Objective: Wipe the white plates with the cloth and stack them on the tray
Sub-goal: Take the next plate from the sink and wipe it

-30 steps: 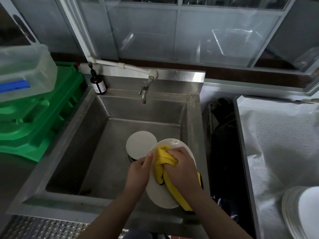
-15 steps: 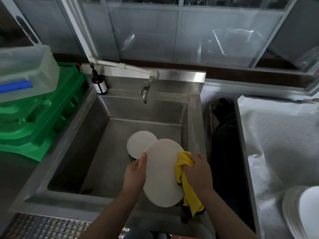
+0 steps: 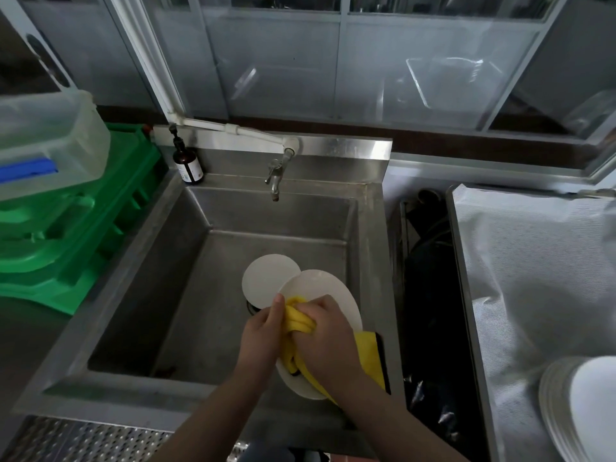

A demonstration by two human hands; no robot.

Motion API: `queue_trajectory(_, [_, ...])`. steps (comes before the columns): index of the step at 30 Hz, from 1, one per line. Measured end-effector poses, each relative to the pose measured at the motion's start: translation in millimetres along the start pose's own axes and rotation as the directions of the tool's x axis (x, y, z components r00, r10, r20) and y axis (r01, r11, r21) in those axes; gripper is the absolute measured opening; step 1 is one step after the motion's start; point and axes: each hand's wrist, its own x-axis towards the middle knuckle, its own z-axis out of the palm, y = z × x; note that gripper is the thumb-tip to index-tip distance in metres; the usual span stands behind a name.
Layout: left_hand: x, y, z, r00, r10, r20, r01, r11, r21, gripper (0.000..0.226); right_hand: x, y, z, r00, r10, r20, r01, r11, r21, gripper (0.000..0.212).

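- The right hand [image 3: 328,340] is curled around the bunched yellow cloth [image 3: 300,323] and presses it on the face of a white plate [image 3: 320,288].
- The left hand [image 3: 263,335] grips the left rim of this plate and holds it tilted above the sink [image 3: 200,278], near its front right corner.
- A second plate [image 3: 266,278] lies in the sink, just behind.
- A stack of plates [image 3: 580,405] stands on the tray [image 3: 533,261], at its front edge.
- The plate looks stiff, fragile and probably slippery, so I would hold it at the rim; the cloth is soft and light.
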Motion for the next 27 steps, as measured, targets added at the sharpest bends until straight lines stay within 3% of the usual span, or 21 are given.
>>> queue_trajectory(8, [0,-1,-4,1.0,-0.018,-0.015,0.017,1.0,-0.024,0.042,-7,1,6,0.992,-0.069,0.11,0.06,0.995,0.079,0.013])
queue_trajectory(12, [-1,0,-3,0.999,-0.034,-0.033,0.032,0.998,-0.055,0.04,-2,8,0,0.987,-0.088,0.135,0.083,0.996,0.038,0.014])
queue_trajectory(27, [3,7,-9,0.994,-0.048,-0.102,0.032,0.987,-0.155,0.044,8,63,-34,0.989,0.137,0.059,-0.128,0.982,-0.138,0.021])
